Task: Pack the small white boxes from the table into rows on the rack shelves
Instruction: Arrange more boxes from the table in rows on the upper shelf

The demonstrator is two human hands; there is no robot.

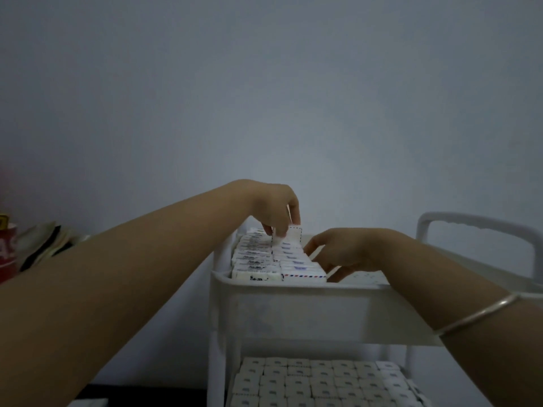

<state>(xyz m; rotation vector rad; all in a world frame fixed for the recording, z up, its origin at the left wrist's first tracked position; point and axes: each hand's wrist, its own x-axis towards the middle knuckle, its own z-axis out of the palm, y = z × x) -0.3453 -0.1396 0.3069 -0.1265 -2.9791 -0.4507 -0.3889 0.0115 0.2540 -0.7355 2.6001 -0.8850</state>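
At the far end of the white plastic rack's top shelf (293,286), I see the left hand (273,207) pinching one small white cardboard box (289,235) with dashed edges, upright above the packed rows (264,259). Fingers of the right hand (340,251) lie straight beside them.

Nothing here reads cleanly. The small white box (293,235) pinched in my left hand (276,210) shows only a dashed dark border, no words I can make out. Just below that grip, the packed boxes (255,261) carry short dark print on their upper edges, lettering too blurred to read. Beside my right hand (340,251), the nearest box (304,277) has a red-and-blue striped edge and a bluish stamp, illegible. Beneath both hands, the lower boxes (308,383) each bear a small blue mark, unreadable. Far out past my left forearm, a red container (7,254) shows big white letters, cut off at the frame edge.
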